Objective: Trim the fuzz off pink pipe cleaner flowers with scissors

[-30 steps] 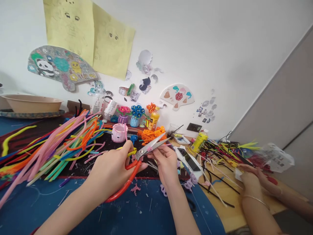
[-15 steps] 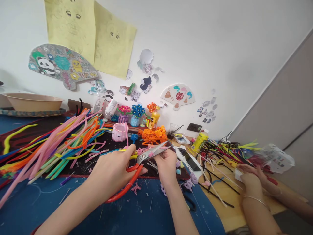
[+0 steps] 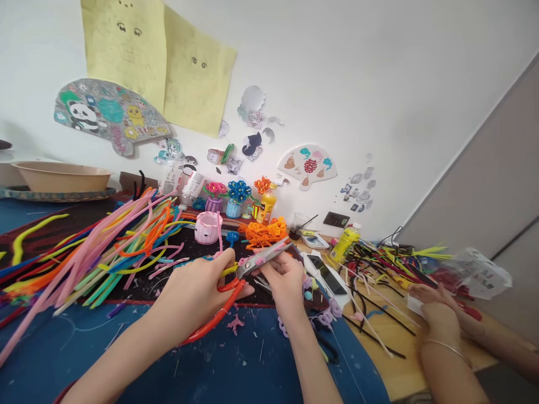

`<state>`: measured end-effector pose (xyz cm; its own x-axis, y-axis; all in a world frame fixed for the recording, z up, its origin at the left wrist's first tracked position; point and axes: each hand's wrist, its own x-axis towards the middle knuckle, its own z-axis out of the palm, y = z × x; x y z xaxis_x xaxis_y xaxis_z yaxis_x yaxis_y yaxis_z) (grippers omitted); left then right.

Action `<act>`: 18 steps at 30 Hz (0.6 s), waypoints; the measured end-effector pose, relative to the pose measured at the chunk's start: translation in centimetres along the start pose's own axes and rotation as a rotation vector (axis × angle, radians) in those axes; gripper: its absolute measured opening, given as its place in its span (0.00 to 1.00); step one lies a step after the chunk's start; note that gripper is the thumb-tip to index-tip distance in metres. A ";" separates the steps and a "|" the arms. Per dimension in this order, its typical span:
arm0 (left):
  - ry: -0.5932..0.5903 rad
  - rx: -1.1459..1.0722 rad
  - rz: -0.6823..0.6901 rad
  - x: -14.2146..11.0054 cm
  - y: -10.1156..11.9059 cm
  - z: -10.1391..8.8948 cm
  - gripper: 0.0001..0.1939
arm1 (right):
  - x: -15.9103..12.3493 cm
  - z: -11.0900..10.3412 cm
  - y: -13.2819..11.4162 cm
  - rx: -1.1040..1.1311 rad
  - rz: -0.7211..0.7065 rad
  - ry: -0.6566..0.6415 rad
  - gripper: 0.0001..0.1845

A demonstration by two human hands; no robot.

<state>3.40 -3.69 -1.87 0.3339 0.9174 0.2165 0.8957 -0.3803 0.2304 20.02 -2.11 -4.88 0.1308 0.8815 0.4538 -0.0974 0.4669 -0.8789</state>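
My left hand is closed round the red handles of a pair of scissors. Their metal blades point up and right and are nearly together, passing over the fingers of my right hand. A small pink fuzzy piece shows at the blades. My right fingers are pinched together beside it; the blades partly hide what they hold. Just beyond my left hand rises a pink pipe cleaner, its lower end hidden. Behind stands a pink striped pot, with a blue pipe-cleaner flower to its right.
Loose coloured pipe cleaners spread over the left side. Orange looped pieces, flower pots and juice bottles line the back. A phone lies to the right. Another person's hands work at the far right.
The scissor blades have moved closer together at my right fingers. The whole view has shifted slightly. The other person's hands have moved a little.
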 end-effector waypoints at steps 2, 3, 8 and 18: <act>-0.003 -0.055 -0.021 0.1 -0.2 0.0 0.18 | 0.0 0.0 -0.1 -0.023 -0.023 -0.003 0.07; -0.001 -0.076 -0.036 0.1 -0.2 0.0 0.18 | 0.0 0.0 -0.2 -0.046 -0.039 -0.001 0.07; 0.053 -0.219 -0.094 0.3 -0.8 0.4 0.15 | 0.0 0.1 -0.4 -0.153 -0.088 0.043 0.08; 0.261 -1.116 0.067 0.5 -0.4 0.0 0.14 | -0.8 0.6 -0.7 -0.123 0.038 -0.277 0.09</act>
<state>3.20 -3.11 -1.83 0.1834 0.8886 0.4205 0.0752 -0.4391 0.8953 19.43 -3.09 -4.55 -0.1465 0.8918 0.4280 0.0254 0.4360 -0.8996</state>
